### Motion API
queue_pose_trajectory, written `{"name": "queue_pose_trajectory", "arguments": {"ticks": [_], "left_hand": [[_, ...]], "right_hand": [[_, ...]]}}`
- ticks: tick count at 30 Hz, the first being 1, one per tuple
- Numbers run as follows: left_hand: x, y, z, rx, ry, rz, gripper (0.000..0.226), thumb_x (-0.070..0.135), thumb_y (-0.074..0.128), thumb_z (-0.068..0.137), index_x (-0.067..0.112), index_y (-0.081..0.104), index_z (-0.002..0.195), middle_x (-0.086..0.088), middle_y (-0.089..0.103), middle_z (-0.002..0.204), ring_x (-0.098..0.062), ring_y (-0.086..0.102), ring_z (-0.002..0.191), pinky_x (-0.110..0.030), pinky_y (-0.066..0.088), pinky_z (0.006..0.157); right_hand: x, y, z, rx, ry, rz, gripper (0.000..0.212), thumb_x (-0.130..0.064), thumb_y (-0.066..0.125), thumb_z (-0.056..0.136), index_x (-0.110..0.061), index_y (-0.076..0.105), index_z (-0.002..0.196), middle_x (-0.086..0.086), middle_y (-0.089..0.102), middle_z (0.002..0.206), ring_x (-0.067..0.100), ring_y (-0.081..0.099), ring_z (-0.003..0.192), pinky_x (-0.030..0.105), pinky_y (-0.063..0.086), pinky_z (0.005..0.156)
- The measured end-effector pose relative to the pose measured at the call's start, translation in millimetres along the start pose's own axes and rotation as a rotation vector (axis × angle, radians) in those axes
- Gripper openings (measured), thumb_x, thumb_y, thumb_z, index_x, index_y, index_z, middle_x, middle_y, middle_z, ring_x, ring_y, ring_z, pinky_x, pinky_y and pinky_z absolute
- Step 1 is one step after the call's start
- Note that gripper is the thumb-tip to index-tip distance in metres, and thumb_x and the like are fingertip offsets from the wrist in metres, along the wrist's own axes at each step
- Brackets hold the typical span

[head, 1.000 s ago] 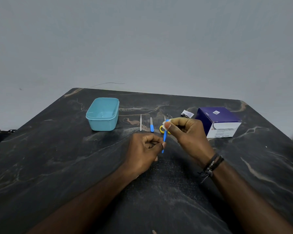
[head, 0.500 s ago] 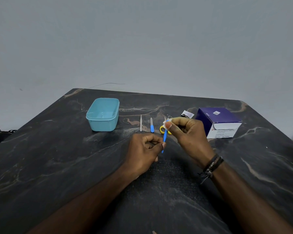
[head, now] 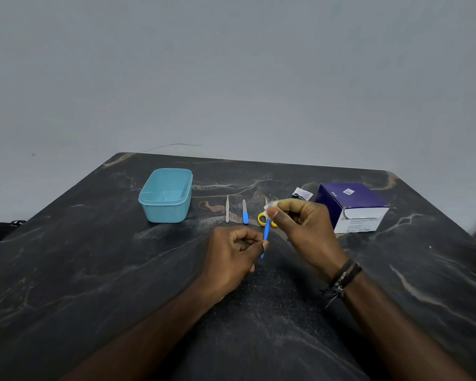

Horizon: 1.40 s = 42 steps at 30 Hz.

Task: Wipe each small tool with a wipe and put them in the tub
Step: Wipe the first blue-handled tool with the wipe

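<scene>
My left hand pinches the lower end of a thin blue tool, held nearly upright over the table. My right hand grips a small white wipe wrapped round the tool's upper end. Behind the hands lie a grey metal tool, a blue-handled file and yellow-handled scissors, partly hidden by my right hand. The light-blue tub stands open at the back left, with nothing visible inside.
A purple and white box sits at the back right, with a torn wipe sachet to its left. The dark marble table ends at a grey wall behind.
My right hand with the wipe has shifted slightly along the top of the blue tool. My left hand holds its place.
</scene>
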<state>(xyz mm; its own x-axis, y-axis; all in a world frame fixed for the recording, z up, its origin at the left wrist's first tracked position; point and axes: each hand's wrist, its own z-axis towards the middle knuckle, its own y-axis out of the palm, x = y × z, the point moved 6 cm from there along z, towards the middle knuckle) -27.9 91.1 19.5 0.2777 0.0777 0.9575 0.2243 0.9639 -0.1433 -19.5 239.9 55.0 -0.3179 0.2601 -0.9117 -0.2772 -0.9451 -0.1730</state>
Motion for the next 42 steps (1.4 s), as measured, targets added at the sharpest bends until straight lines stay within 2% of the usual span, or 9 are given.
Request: {"name": "queue_pose_trajectory", "arguments": {"ticks": [4,10,24,27,30,34,35,38,42], "left_hand": [[2.8,-1.0,-0.3,0.014,0.015,0.003,0.003,0.006,0.071,0.084,0.004,0.072,0.087,0.003,0.064,0.052,-0.006,0.050,0.037,-0.014,0.035,0.036],[4.3,-0.5,-0.8,0.032,-0.005,-0.019,0.004,0.004,0.073,0.083,0.008,0.071,0.084,-0.005,0.066,0.059,-0.005,0.051,0.038,-0.014,0.036,0.036],[7.3,-2.2,-1.7,0.052,-0.018,0.035,0.011,0.009,0.078,0.078,0.008,0.067,0.082,-0.005,0.064,0.061,-0.005,0.050,0.036,-0.014,0.038,0.037],[8.1,-2.4,-1.9,0.057,-0.008,0.036,0.011,0.008,0.077,0.079,0.007,0.067,0.083,-0.005,0.064,0.060,-0.006,0.050,0.035,-0.015,0.037,0.036],[7.8,-3.1,-2.1,0.078,0.002,0.034,0.012,0.008,0.077,0.079,0.003,0.068,0.084,-0.003,0.062,0.057,-0.006,0.049,0.033,-0.015,0.035,0.036],[6.5,-4.6,-1.3,0.085,0.006,0.030,0.011,0.009,0.077,0.079,0.003,0.068,0.082,0.003,0.060,0.052,-0.007,0.048,0.033,-0.016,0.035,0.036],[6.3,-4.7,-1.1,0.084,0.005,0.027,0.011,0.009,0.077,0.079,0.003,0.068,0.082,0.002,0.060,0.053,-0.007,0.048,0.033,-0.016,0.035,0.036],[7.6,-3.6,-1.2,0.073,0.002,0.029,0.012,0.007,0.077,0.079,0.001,0.068,0.084,-0.003,0.061,0.056,-0.007,0.048,0.033,-0.016,0.035,0.035],[7.4,-1.8,-1.9,0.047,0.001,0.035,0.011,0.007,0.076,0.080,0.001,0.067,0.085,-0.005,0.063,0.061,-0.006,0.050,0.035,-0.015,0.036,0.035]], "right_hand": [[2.7,1.3,-0.5,-0.022,-0.005,-0.040,0.009,-0.015,0.069,0.089,-0.010,0.076,0.086,0.011,0.076,0.085,0.036,0.070,0.087,0.045,0.056,0.083],[0.8,-1.5,-1.8,0.085,-0.009,-0.039,0.006,-0.018,0.072,0.086,-0.013,0.075,0.086,0.006,0.076,0.084,0.029,0.073,0.082,0.046,0.059,0.079],[-1.2,-2.8,-1.6,0.113,-0.053,-0.065,0.008,-0.017,0.070,0.087,-0.011,0.074,0.090,0.003,0.075,0.082,0.016,0.072,0.077,0.024,0.057,0.069],[-0.8,-2.1,-1.0,0.103,-0.049,-0.067,0.008,-0.017,0.070,0.088,-0.012,0.075,0.089,0.003,0.075,0.081,0.016,0.071,0.076,0.026,0.057,0.070],[0.4,2.1,-1.6,0.032,-0.040,-0.075,0.007,-0.017,0.070,0.088,-0.016,0.075,0.084,0.006,0.075,0.081,0.026,0.072,0.079,0.035,0.058,0.072],[0.0,9.1,-4.3,-0.056,-0.030,-0.138,0.013,-0.014,0.070,0.088,-0.023,0.074,0.079,-0.006,0.071,0.069,0.001,0.061,0.060,0.018,0.049,0.058],[0.6,9.2,-4.2,-0.049,-0.026,-0.133,0.013,-0.014,0.070,0.087,-0.023,0.074,0.078,-0.006,0.071,0.068,0.000,0.059,0.059,0.017,0.048,0.058],[-0.5,3.9,-2.8,0.023,-0.030,-0.085,0.007,-0.016,0.071,0.087,-0.013,0.075,0.082,0.006,0.075,0.079,0.019,0.069,0.072,0.031,0.055,0.068],[-4.9,-3.3,-1.0,0.080,-0.048,-0.032,0.009,-0.016,0.070,0.087,-0.008,0.075,0.087,0.006,0.074,0.079,0.008,0.067,0.069,0.020,0.054,0.066]]}}
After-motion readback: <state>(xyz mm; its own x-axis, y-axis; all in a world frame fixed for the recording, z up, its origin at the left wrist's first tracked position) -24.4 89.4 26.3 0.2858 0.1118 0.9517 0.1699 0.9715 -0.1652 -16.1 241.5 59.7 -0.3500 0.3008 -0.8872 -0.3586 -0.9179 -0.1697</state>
